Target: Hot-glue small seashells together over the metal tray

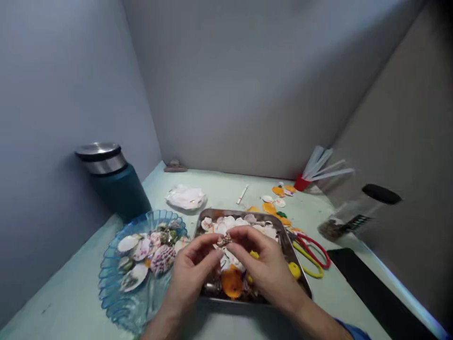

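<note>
Both my hands meet above a metal tray [207, 213] filled with white, yellow and orange seashells. My left hand [193, 271] and my right hand [264, 264] pinch a small brownish shell [223, 241] between their fingertips, held just above the tray's middle. A blue glass plate [113, 283] to the left of the tray carries several larger patterned shells [163, 259].
A dark teal flask with a steel lid [109, 182] stands at the left wall. White crumpled tissue [186, 197], a small tube [242, 194], orange shells [272, 208], red and yellow loops [313, 257], a red holder with white sticks [318, 170], a clear jar [354, 212] and a black slab [371, 288] surround the tray.
</note>
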A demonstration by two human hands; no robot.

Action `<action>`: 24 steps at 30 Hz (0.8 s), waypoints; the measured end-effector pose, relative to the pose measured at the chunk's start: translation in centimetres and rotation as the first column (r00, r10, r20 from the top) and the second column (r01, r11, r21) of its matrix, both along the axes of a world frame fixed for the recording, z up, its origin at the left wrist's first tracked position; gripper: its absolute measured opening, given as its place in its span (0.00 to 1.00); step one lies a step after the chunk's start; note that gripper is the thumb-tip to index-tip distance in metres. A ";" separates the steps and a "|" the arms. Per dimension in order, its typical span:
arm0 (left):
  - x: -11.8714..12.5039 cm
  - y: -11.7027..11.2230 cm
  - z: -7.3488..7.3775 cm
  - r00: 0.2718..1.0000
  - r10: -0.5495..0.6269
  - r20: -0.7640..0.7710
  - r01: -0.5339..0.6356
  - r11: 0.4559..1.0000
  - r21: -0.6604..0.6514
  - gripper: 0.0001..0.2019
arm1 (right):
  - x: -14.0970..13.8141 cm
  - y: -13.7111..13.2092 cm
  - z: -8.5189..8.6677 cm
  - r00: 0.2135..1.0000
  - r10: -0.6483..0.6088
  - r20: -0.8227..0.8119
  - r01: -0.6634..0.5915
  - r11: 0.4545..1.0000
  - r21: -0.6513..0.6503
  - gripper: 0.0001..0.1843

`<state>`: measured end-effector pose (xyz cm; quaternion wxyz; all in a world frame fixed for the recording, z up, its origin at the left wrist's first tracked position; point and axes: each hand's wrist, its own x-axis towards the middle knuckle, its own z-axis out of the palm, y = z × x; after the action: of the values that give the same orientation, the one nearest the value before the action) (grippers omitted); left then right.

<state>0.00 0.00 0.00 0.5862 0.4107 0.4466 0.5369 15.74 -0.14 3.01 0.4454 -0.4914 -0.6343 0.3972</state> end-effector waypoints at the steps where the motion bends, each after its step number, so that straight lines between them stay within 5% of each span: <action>1: 0.0 0.0 0.0 1.000 0.001 0.001 -0.001 1.000 0.010 0.13 | 0.0 0.0 0.0 1.000 0.004 -0.001 -0.004 1.000 -0.001 0.06; 24: -0.8 -0.7 -0.9 0.972 0.088 -0.217 0.011 0.909 0.417 0.08 | 0.4 -0.1 0.5 0.994 0.098 0.053 -0.107 0.974 0.201 0.06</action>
<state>-0.77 -0.68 -0.90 0.4190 0.5763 0.3954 0.5796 16.12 -0.25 3.52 0.4585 -0.4182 -0.7055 0.3423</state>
